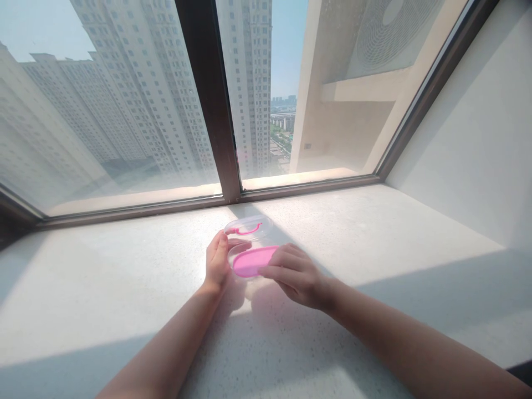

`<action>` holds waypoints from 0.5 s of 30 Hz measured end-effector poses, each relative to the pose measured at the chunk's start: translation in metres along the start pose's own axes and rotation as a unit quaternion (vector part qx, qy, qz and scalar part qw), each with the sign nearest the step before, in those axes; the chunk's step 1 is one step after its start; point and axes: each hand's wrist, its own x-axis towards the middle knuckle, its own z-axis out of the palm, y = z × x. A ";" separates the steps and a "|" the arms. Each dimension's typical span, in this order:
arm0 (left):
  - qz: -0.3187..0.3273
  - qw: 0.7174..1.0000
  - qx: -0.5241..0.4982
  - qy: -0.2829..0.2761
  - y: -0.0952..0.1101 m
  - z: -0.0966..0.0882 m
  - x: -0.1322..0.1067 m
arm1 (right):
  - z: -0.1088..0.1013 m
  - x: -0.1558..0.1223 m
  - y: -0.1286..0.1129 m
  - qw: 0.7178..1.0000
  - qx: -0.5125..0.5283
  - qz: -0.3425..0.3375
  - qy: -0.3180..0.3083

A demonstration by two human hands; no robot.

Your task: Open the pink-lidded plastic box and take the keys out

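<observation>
Two bare forearms reach forward and converge near the middle of the view. The left forearm slants up from the bottom edge to a fairly straight left wrist, and the left hand is turned on its edge, palm facing inward, fingers bent in a grip. The right forearm comes in from the lower right corner, its hand knuckles up, with fingers bent leftward in a pinching hold. The two hands are near each other, not touching.
</observation>
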 end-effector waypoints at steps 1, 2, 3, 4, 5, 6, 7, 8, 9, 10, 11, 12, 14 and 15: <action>-0.003 1.000 0.003 0.008 0.002 0.000 0.000 | 0.001 0.000 -0.001 1.000 -0.001 -0.014 -0.012; -0.005 1.000 0.007 0.015 0.003 0.000 0.000 | 0.002 0.000 -0.003 0.999 0.002 -0.026 -0.025; -0.006 1.000 0.013 0.020 0.004 0.000 0.001 | 0.004 0.000 -0.004 0.999 0.007 -0.036 -0.038; -0.005 0.999 0.019 0.026 0.005 0.000 0.002 | 0.006 0.000 -0.006 0.998 0.013 -0.045 -0.050; -0.004 0.999 0.025 0.030 0.006 0.000 0.003 | 0.008 0.000 -0.007 0.997 0.016 -0.051 -0.061; -0.002 0.999 0.028 0.033 0.007 -0.001 0.004 | 0.010 0.000 -0.009 0.996 0.018 -0.057 -0.072; 0.000 0.999 0.029 0.039 0.007 -0.001 0.005 | 0.012 -0.001 -0.010 0.995 0.017 -0.063 -0.082; 0.003 0.999 0.028 0.046 0.007 -0.002 0.006 | 0.014 -0.001 -0.012 0.994 0.014 -0.069 -0.089; 0.005 0.998 0.026 0.050 0.007 -0.002 0.007 | 0.017 -0.002 -0.013 0.993 0.009 -0.075 -0.096; 0.008 0.998 0.024 0.053 0.007 -0.003 0.008 | 0.019 -0.002 -0.014 0.991 0.003 -0.080 -0.105; 0.011 0.998 0.023 0.055 0.007 -0.004 0.009 | 0.022 -0.003 -0.015 0.990 -0.005 -0.084 -0.113; 0.014 0.998 0.024 0.056 0.006 -0.005 0.010 | 0.025 -0.003 -0.016 0.989 -0.012 -0.087 -0.122; 0.019 0.998 0.027 0.056 0.005 -0.006 0.011 | 0.030 -0.005 -0.018 0.986 -0.025 -0.092 -0.137; 0.018 0.998 0.027 0.057 0.005 -0.007 0.012 | 0.033 -0.006 -0.018 0.985 -0.031 -0.093 -0.144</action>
